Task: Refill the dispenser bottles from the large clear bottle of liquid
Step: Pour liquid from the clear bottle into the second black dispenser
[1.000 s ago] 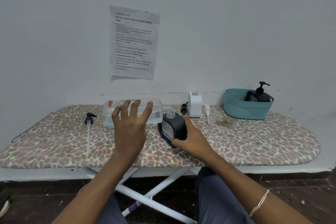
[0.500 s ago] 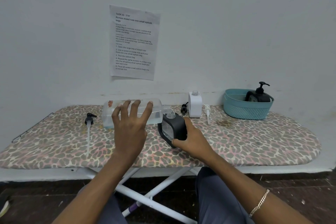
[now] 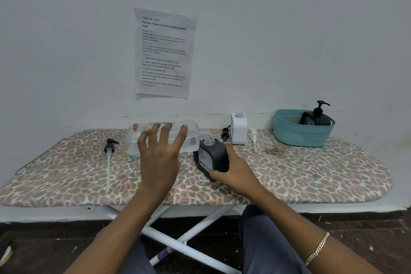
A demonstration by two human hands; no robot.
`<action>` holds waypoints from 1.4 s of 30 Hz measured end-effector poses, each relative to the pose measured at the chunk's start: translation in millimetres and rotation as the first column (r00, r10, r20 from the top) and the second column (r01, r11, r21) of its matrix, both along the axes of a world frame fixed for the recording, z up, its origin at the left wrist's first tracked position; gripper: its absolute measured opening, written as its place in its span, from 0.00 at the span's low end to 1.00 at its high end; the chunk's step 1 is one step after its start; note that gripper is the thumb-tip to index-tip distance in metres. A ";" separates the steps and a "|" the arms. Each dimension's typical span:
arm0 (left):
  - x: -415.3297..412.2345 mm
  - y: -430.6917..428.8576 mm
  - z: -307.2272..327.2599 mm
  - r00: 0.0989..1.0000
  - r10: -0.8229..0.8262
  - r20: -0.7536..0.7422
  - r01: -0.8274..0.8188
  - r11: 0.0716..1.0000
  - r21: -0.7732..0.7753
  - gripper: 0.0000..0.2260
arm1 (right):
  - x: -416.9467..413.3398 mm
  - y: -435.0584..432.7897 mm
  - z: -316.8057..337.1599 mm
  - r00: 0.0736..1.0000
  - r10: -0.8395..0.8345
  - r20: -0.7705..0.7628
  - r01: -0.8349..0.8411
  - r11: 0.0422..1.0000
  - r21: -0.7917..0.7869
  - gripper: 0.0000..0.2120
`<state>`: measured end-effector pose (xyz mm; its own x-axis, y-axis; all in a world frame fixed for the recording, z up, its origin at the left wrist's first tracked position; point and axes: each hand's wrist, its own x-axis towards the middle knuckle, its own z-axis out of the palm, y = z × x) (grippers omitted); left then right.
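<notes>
Sideways, large clear bottle (image 3: pixel 133 142) meets black dispenser bottle (image 3: pixel 213 155)

Over the leopard-print ironing board (image 3: pixel 311 173), the left hand (image 3: pixel 159 158) grips the large clear bottle on its side, mouth just above the open neck of the tilted black dispenser bottle, clasped low by the right hand (image 3: pixel 235 171).

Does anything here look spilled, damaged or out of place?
A brownish stain marks the board cover beside the blue basket, perhaps an old spill. The sheet on the wall describes portioning nuts, not this refilling job. No fresh spill shows.
</notes>
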<state>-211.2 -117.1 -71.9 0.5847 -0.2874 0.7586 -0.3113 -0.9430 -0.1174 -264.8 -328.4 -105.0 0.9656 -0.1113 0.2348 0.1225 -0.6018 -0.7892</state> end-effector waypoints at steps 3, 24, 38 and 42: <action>-0.1 0.1 0.2 1.000 -0.001 0.003 0.001 1.000 0.001 0.37 | -0.2 0.2 0.1 1.000 0.003 0.002 -0.003 1.000 -0.002 0.32; -0.7 0.1 1.2 1.000 -0.007 -0.007 0.007 1.000 0.000 0.37 | -0.9 0.1 0.2 1.000 0.014 0.011 -0.014 1.000 0.007 0.32; 0.0 0.5 1.0 1.000 -0.002 0.000 0.002 1.000 0.009 0.38 | -0.1 0.6 0.0 1.000 0.010 0.008 -0.010 1.000 0.009 0.32; 0.1 -0.1 0.9 1.000 -0.005 0.000 0.005 1.000 0.009 0.37 | -0.6 0.0 -1.5 1.000 0.009 0.009 -0.009 1.000 0.015 0.32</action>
